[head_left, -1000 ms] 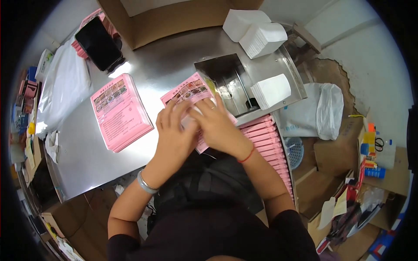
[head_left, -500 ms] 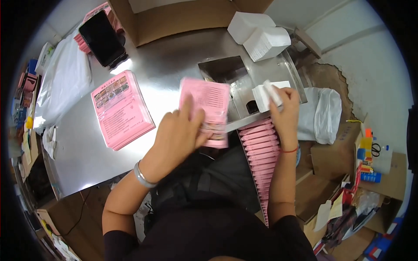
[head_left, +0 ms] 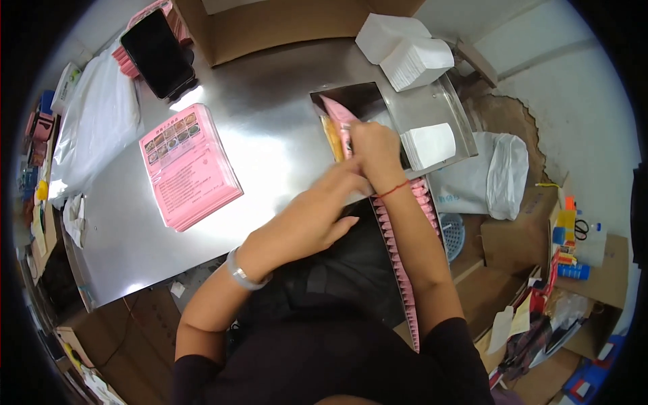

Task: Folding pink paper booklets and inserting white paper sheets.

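My right hand (head_left: 376,152) is closed at the rectangular opening in the metal tabletop, against a pink packet (head_left: 335,109) that stands tilted in it. Its fingertips are hidden. A yellow strip (head_left: 331,138) shows beside the packet, inside the opening. My left hand (head_left: 307,216) is just left of my right wrist, palm down, its thumb apart and its fingers stretched, slightly blurred; I see nothing in it. To the left on the table lies a stack of flat pink printed bags (head_left: 185,169). White folded napkins (head_left: 429,146) lie right of the opening.
Taller napkin stacks (head_left: 416,62) stand at the back right. A long tray of pink packets (head_left: 398,253) runs toward me beneath my right forearm. A phone (head_left: 156,54), white plastic bags (head_left: 98,125) and a cardboard box (head_left: 283,30) are at the back. A blue basket (head_left: 453,236) is lower right.
My right hand has gone left from the napkins to the opening. The pink bag that was under my left hand has left it; a pink packet now stands in the opening.
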`<state>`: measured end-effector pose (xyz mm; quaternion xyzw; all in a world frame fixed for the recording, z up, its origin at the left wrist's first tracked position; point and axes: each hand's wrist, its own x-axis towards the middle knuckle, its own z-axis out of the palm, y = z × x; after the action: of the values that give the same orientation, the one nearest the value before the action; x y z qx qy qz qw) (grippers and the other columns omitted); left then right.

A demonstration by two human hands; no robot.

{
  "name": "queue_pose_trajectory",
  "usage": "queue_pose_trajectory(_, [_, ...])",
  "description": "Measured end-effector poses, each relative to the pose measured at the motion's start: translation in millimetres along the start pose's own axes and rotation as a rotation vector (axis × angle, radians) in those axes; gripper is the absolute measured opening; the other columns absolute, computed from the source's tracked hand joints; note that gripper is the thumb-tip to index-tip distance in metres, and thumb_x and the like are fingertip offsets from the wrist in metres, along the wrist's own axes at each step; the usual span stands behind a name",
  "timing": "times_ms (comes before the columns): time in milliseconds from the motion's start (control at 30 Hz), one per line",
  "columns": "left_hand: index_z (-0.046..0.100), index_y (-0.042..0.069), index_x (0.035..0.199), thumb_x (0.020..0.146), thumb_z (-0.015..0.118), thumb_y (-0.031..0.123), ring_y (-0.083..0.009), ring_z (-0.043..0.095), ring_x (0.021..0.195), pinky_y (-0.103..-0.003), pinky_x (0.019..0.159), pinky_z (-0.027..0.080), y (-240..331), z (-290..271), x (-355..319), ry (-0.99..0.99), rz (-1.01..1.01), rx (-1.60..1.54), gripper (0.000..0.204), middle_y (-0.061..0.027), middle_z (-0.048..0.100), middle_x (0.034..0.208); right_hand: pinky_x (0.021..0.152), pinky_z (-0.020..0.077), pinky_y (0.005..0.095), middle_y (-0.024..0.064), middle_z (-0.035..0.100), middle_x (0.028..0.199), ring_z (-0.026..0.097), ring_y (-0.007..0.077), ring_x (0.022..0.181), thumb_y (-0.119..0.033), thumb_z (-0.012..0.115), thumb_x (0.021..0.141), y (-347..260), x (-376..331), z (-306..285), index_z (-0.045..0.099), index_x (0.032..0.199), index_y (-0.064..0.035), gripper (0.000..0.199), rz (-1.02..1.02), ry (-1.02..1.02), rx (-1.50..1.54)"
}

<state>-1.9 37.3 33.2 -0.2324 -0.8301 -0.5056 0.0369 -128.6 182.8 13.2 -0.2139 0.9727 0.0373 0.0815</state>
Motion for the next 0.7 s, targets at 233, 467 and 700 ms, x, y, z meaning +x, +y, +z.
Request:
queue_pose_trajectory(233, [0.054,0.005,0.116,0.089,0.066,0.028,-0.0348,0.049,0.110,-0.047,0.096,0.035,-67.1,-107.8,-108.7,0.394,-0.638,1.270,0.038,-0.0164,0.054,0.110,0.072,0.0475,0.0425,0.0162,0.063,0.090,0.060,0.0321,0.083,-0.015,0.066,0.088,42.5,-67.9,13.6,0.071,0.102,0.0002,0.021,0.109,0.885,0.224])
queue_pose_trajectory(467, [0.057,0.004,0.090,0.082,0.068,0.014,-0.0441,0.051,0.106,-0.054,0.087,0.043,-49.7,-41.0,-44.0,0.334,-0.065,0.832,0.017,-0.0271,0.053,0.118,0.079,0.0460,0.0413,0.0124,0.055,0.094,0.053,0.0313,0.090,-0.004,0.066,0.081,63.3,-70.1,27.1,0.069,0.106,0.0018,0.026,0.113,0.800,0.223])
queue_pose_trajectory(700, [0.060,0.004,0.112,0.080,0.070,0.020,-0.0463,0.039,0.131,-0.062,0.104,0.035,-27.5,11.7,-24.7,0.128,-0.046,0.625,0.037,-0.0283,0.040,0.142,0.093,0.0442,0.0404,0.0168,0.060,0.113,0.056,0.0337,0.104,0.000,0.062,0.080,75.1,-84.4,2.3,0.066,0.115,-0.0006,0.035,-0.147,0.800,0.245])
